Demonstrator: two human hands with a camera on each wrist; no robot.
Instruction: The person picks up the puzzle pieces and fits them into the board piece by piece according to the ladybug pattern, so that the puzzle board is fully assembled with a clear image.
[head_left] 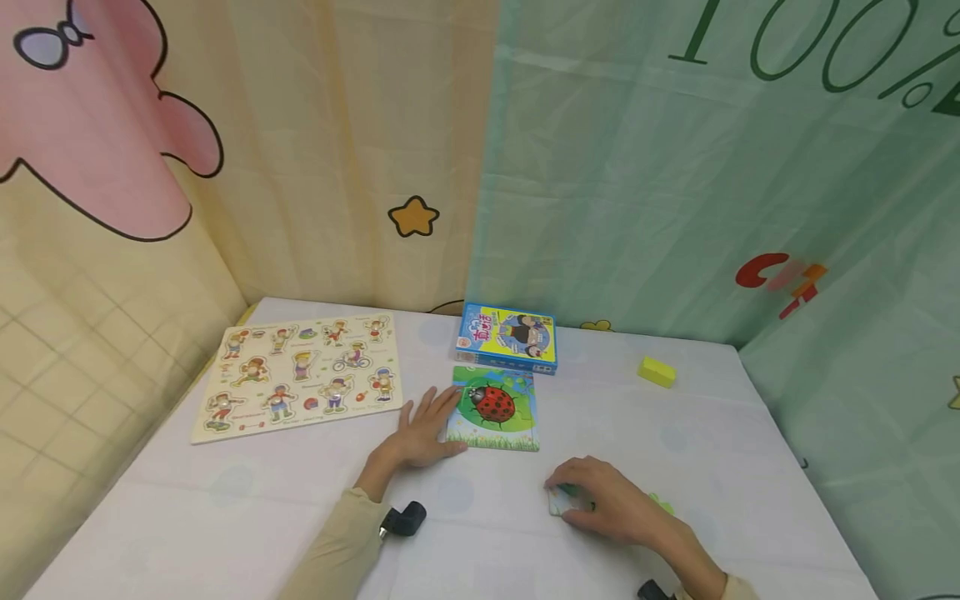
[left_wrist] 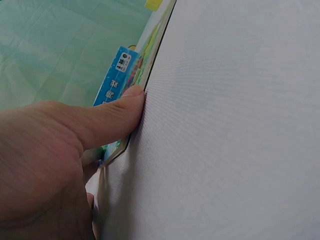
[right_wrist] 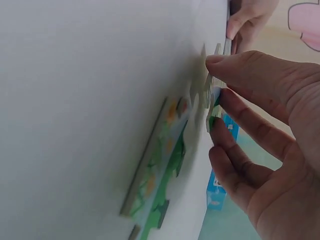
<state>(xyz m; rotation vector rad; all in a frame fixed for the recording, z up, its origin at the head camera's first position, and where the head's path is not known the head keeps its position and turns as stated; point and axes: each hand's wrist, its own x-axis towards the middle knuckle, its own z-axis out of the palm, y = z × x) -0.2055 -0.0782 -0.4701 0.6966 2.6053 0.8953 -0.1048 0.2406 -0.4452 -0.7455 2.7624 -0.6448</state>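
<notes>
A square ladybug jigsaw puzzle (head_left: 492,407) lies flat on the white table. My left hand (head_left: 423,433) is spread at its left side, fingers fairly straight, with the thumb (left_wrist: 117,112) against the puzzle's edge in the left wrist view. To the right and nearer, my right hand (head_left: 611,500) pinches a small puzzle piece (head_left: 558,500) between thumb and fingertips. The right wrist view shows this puzzle piece (right_wrist: 215,102) edge-on, apart from the tabletop. Below it lies a loose green piece (right_wrist: 162,170) with a flowery strip, mostly hidden behind my right hand in the head view.
A blue card box (head_left: 506,336) stands just behind the ladybug puzzle. To the left lies a wooden board (head_left: 300,375) with sports figures. A yellow block (head_left: 657,372) sits at the back right. Printed curtains (head_left: 360,150) hang along the table's back and sides.
</notes>
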